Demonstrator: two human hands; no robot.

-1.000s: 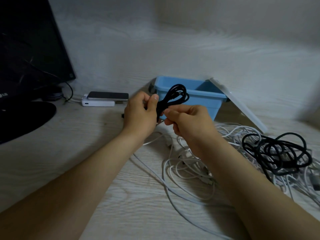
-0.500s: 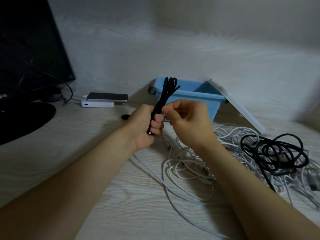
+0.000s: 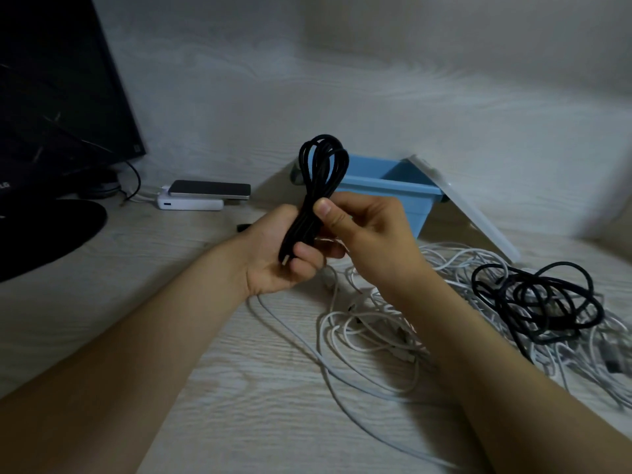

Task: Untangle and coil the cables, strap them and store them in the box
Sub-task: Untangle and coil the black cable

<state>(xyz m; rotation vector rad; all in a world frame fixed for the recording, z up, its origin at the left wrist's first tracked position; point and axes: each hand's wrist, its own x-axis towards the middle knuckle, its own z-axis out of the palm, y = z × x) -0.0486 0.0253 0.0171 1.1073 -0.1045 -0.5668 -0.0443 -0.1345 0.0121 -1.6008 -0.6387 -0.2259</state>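
Since 0.5 s ago the loops of the coiled black cable (image 3: 323, 165) fan a little wider, and the right hand (image 3: 372, 234) has closed in, thumb and curled fingers pinching the bundle's middle. Everything rests on a pale wooden desk (image 3: 222, 405). At far left stands a black monitor (image 3: 51, 97). The white cables (image 3: 376, 323) sprawl in a tangle right of centre, with a loose black cable (image 3: 537, 302) lying on them. Behind the hands sits the open blue box (image 3: 393, 189), its lid (image 3: 472, 213) leaning against its right end. The left hand (image 3: 273, 254) grips the bundle's lower end, holding it upright in front of the box. Left of the box, a phone (image 3: 212, 189) lies on a white power bank (image 3: 191, 204).
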